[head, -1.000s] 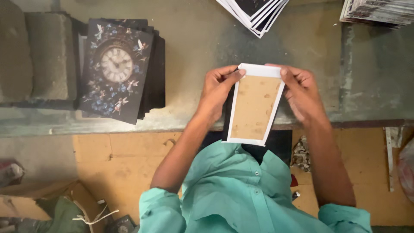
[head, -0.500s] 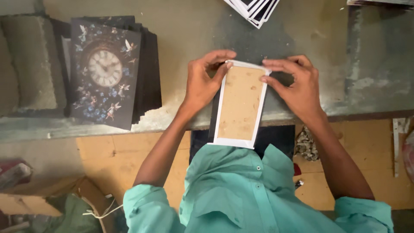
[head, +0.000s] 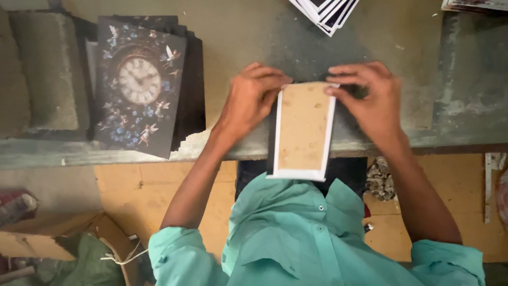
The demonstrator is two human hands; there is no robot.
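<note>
Both hands grip the far end of one flat rectangular board (head: 302,130), brown-faced with a white wrapped border; the left hand (head: 250,100) curls its fingers over the top left corner, closed on it, and the right hand (head: 370,98) pinches the top right corner with fingertips bent down on the white edge; neither hand is open. That board lies lengthwise across the near edge of the desk (head: 413,79), its far end on the grey top and its near end hanging past the edge toward the person's green shirt (head: 296,233).

To my eye the work is pressing the white border down at that far end; doing it well would mean keeping the board flat and square to the near edge, pressing evenly from both corners toward the middle so the fold lies without a crease, and steadying the overhanging end so it cannot tip.

Toward the left end of the desk sits a stack of dark boards, the top one a clock print with fairies and flowers (head: 138,85), well apart from the hands; beside it, at the far left, a grey block (head: 50,74); at the far edge a fan of white-edged dark sheets (head: 324,10); a further pile (head: 473,4) shows at the far right corner.
</note>
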